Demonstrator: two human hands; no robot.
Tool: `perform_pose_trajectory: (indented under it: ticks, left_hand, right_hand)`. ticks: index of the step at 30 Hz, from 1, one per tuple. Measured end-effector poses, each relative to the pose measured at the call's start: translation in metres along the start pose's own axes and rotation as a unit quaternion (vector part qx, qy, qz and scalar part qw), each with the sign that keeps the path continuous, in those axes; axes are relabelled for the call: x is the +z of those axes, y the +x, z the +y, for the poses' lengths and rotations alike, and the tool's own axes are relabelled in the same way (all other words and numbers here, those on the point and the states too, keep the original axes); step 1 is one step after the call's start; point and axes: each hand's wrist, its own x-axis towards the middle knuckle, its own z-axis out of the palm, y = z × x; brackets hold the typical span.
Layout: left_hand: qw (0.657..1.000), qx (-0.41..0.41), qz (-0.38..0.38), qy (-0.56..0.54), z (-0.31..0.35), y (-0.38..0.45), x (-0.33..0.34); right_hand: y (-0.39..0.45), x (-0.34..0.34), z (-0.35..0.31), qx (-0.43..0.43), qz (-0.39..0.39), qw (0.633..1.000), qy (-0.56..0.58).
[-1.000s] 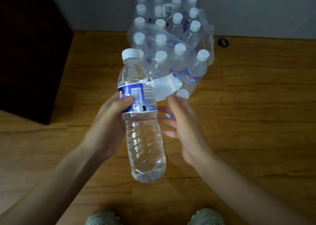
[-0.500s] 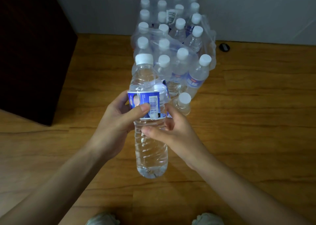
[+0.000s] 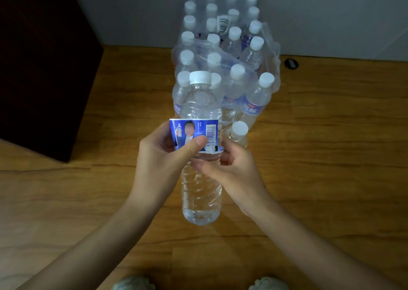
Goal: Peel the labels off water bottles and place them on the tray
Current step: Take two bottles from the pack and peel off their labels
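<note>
Held bottle: a clear water bottle (image 3: 201,175) with a white cap sits upright at the centre of the frame, lifted above the wooden floor (image 3: 331,179), so that both hands can work round it.
Label: the blue label (image 3: 194,135) with a barcode wraps the bottle's upper body; its lower right edge appears to stand a little proud of the plastic, which I take as the start of a peel.
Left hand: the left hand (image 3: 163,152) grips the bottle at label height, thumb pressed flat on the label's front, probably to steady the bottle against the pull.
Right hand: the right hand (image 3: 229,168) curls round the bottle just below and behind the label on the right, thumb across the clear body; the fingertips are hidden behind, so whether they pinch the label's edge I cannot tell.
Other bottles: a shrink-wrapped pack of bottles (image 3: 220,53) stands in the upper centre, against the wall, its film torn open at the near end; one loose bottle (image 3: 238,133) stands just right of the held one.
Tray: none shows in this view.
Step in hand: judged as early in peeling this bottle, since the label sits almost wholly on.
Risk: thin film may tear into strips if pulled unevenly.
</note>
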Motion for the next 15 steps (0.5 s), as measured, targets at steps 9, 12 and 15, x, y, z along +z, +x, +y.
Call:
perform_pose_trajectory:
  ticks: [9, 12, 15]
  left_hand:
    - [0.984, 0.068, 0.106, 0.126, 0.003, -0.005, -0.004]
    - [0.970, 0.093, 0.120, 0.192, 0.005, -0.001, -0.008]
    - [0.960, 0.121, 0.110, 0.227, 0.008, 0.001, -0.013]
  right_hand:
    - [0.001, -0.005, 0.001, -0.008, 0.043, 0.999, 0.002]
    - [0.003, -0.007, 0.001, -0.009, 0.065, 0.998, -0.019]
    - [0.006, -0.006, 0.001, -0.016, 0.096, 0.994, -0.053]
